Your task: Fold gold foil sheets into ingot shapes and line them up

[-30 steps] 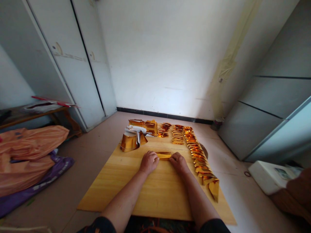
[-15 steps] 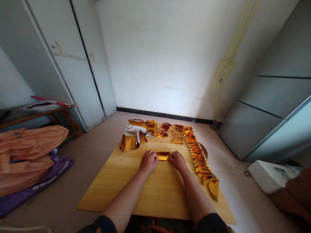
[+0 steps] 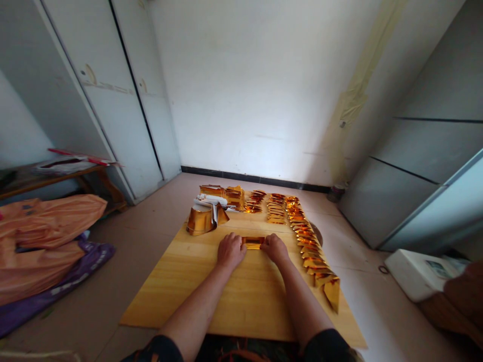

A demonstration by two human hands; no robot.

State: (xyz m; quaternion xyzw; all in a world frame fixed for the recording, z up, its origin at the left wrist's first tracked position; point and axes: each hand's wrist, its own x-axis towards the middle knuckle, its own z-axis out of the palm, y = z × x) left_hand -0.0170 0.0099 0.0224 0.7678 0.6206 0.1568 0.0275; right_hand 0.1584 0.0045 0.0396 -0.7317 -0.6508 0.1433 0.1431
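Observation:
Between my hands, a strip of shiny gold foil paper (image 3: pixel 253 243) lies crosswise over the wooden board, its long edges turned up. My left hand (image 3: pixel 231 250) is closed on the strip's left end, and my right hand (image 3: pixel 275 248) pinches the right end. Beyond my left hand stands a curled stack of gold foil paper (image 3: pixel 199 220) with white backing showing. Folded gold foil pieces (image 3: pixel 276 208) lie in overlapping rows past my right hand. A longer row of folded gold pieces (image 3: pixel 307 246) runs down the board's right side.
The wooden board (image 3: pixel 181 281) spans the area before me. More gold foil bundles (image 3: pixel 234 197) sit at its far edge. Orange cloth (image 3: pixel 45 216) and a purple bag (image 3: pixel 75 274) lie left on the floor. A white box (image 3: pixel 415 274) stands right, near grey cabinets (image 3: pixel 426 136).
The foil strip's middle has opened slightly and looks more evenly trough-shaped between my fingers. Both hands stay nearly in place, with the right fingers shifted a little.

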